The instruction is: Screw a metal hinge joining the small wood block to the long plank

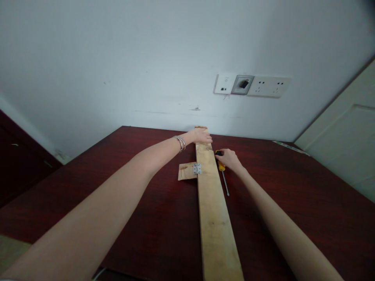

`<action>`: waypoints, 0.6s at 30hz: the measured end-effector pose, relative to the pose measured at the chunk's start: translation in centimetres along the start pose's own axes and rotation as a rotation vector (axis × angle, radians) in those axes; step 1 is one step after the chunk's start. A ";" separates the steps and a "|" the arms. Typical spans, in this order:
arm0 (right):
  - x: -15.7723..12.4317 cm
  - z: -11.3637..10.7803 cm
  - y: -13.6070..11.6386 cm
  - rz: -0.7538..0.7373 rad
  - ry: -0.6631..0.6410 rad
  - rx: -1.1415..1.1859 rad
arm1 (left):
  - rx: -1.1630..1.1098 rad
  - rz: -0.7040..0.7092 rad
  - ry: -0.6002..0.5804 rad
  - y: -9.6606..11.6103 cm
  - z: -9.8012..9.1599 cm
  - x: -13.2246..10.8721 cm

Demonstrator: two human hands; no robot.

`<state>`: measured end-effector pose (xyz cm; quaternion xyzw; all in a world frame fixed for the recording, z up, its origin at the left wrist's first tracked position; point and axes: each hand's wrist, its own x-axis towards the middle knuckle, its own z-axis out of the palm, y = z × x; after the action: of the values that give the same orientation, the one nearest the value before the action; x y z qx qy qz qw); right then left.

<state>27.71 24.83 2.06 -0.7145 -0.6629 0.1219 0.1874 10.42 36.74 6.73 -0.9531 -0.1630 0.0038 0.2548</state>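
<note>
A long wooden board [215,210] lies on the dark red counter [164,226], running from the near edge of view to the far side; farther along, a small wooden piece [186,172] sits at its left, joined by a metal hinge [197,168]; at the board's right lies a screwdriver [221,167], tip toward the near side, the right hand [230,159] with fingers pinching its black handle end; farther still, the left hand [202,136] rests across the board, though whether its fingers grip I cannot tell.
</note>
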 end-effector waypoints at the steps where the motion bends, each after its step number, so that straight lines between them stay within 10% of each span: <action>1: -0.1 0.0 -0.1 0.001 -0.002 -0.012 | 0.010 0.048 -0.010 -0.1 -0.1 0.0; 18: -0.3 -0.4 0.3 -0.006 -0.029 -0.020 | 0.054 0.150 0.004 -0.8 1.6 0.2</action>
<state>28.11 24.48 2.23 -0.7126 -0.6688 0.1248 0.1710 10.27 38.25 5.72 -0.9554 -0.0905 0.0253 0.2800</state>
